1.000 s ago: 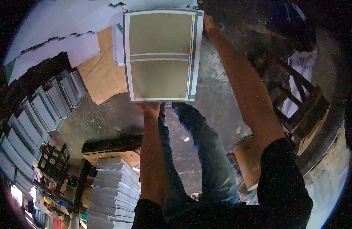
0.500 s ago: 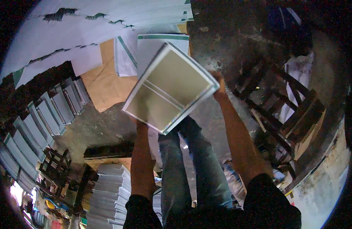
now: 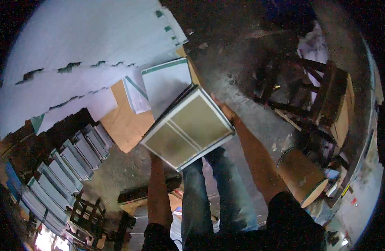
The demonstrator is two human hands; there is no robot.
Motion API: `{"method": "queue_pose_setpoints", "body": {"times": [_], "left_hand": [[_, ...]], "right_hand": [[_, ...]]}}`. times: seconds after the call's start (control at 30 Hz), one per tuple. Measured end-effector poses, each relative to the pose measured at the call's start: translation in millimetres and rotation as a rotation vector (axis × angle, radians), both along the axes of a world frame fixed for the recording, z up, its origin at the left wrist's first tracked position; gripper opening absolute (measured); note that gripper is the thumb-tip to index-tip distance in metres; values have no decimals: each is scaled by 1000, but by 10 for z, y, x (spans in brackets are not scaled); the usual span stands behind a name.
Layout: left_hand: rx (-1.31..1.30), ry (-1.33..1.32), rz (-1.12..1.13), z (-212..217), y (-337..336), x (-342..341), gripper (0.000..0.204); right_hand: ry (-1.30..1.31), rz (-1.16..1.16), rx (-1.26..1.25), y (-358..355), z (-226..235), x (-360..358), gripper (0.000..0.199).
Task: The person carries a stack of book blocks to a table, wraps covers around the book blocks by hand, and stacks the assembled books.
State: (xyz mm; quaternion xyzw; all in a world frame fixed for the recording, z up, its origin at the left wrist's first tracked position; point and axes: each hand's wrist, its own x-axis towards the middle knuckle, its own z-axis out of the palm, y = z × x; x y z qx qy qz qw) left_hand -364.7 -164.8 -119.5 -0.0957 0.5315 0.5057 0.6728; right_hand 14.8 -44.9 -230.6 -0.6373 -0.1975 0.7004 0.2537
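Observation:
I hold a stack of printed sheets, olive panels with white borders, tilted in front of me. My left hand grips its lower left edge and is mostly hidden beneath the stack. My right hand holds the upper right edge, fingers partly covered. Just beyond the stack lies a white sheet with a green edge on a brown cardboard board. My legs in blue jeans show below the stack.
Big white paper sheets spread at the upper left. Rows of stacked bundles line the left. A wooden stool frame and a cardboard drum stand at the right on the concrete floor.
The stack has come down from held flat and high at the top of view to lower and tilted, nearer my body. Both arms have drawn in with it.

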Motion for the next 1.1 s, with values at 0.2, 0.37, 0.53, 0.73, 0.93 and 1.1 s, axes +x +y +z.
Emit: {"method": "queue_pose_setpoints", "body": {"times": [0.2,0.37,0.53,0.73,0.93,1.1], "left_hand": [[55,73,-159,921,74,-328,56],[133,-20,-369,1316,405,73,57],[190,-69,-560,1909,661,556,57],[303,-152,-822,2585,794,1663,58],[463,-216,-1063,3278,793,3509,58],[533,-161,-1217,4016,554,4932,60]], "right_hand": [[140,-71,-118,-524,2104,-277,64],[75,-375,-4,-1575,3266,-25,70],[67,-663,14,-2285,4580,-8,78],[115,-1048,78,-2967,5565,364,83],[161,-1254,240,-3826,5243,1276,86],[-57,-1161,400,-4489,4605,2416,70]]}}
